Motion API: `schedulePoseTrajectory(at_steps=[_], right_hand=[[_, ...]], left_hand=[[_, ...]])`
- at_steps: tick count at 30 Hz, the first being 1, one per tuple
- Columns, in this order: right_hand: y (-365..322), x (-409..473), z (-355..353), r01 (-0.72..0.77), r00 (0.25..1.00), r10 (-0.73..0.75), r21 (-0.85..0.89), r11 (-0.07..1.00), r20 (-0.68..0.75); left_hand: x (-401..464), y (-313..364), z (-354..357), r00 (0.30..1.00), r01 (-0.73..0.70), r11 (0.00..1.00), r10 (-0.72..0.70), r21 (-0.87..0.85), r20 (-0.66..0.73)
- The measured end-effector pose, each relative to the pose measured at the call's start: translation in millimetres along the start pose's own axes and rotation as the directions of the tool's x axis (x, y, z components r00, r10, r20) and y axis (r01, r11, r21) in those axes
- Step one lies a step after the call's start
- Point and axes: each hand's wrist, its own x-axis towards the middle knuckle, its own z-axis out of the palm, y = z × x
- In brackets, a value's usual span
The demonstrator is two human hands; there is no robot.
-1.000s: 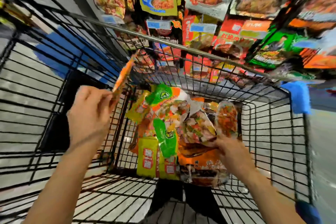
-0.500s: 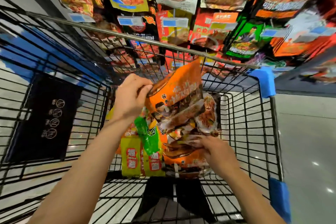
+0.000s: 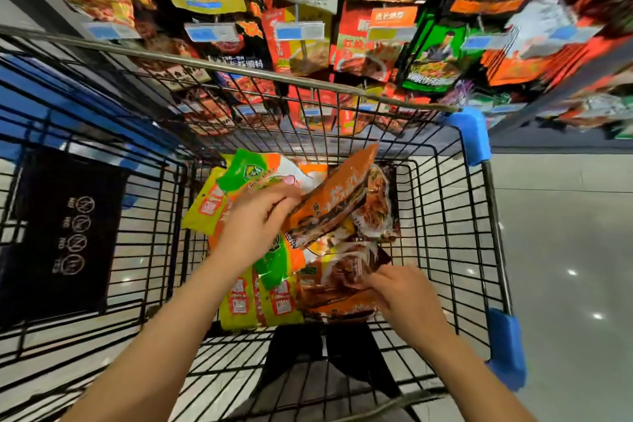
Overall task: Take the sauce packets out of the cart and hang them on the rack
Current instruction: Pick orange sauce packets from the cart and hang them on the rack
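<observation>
Head view down into a black wire cart [image 3: 442, 202] with three blue corner guards visible on its right side. Left hand [image 3: 255, 221]: fingers curled, pinching the lower left edge of one orange sauce packet [image 3: 337, 193], which is raised and tilted above the heap inside the cart, well short of the rack. Right hand [image 3: 406, 298]: fingers curled on the near edge of a fanned bundle of brown-and-orange packets [image 3: 342, 281] toward the cart's near right side; their number cannot be told. Along the left of the heap lie two green-and-orange packets [image 3: 251, 173] and at least three yellow packets with red labels [image 3: 239, 301]. Beyond the cart's far edge stands the rack [image 3: 376, 31], hung with many packets behind price tags. A black sign panel [image 3: 65, 233] hangs on the cart's left wall.
</observation>
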Motion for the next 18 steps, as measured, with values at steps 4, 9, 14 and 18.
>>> schedulePoseTrajectory(at_steps=[4,9,14,18], right_hand=[[2,-15,0,0.025,0.999,-0.027,-0.055,0.998,-0.044],[-10,-34,4,0.065,0.992,-0.077,-0.117,0.991,-0.099],[-15,-50,-6,0.060,0.967,-0.086,-0.113,0.992,-0.240],[-13,-66,-11,0.046,0.929,-0.088,-0.123,0.991,-0.360]], left_hand=[[-28,14,-4,0.996,-0.038,0.997,0.043,-0.072,0.072],[-56,27,5,0.987,-0.061,0.996,0.071,-0.072,0.145],[-78,23,23,0.956,-0.052,0.994,0.076,-0.091,0.282],[-99,13,44,0.909,0.068,0.987,0.001,-0.149,0.418]])
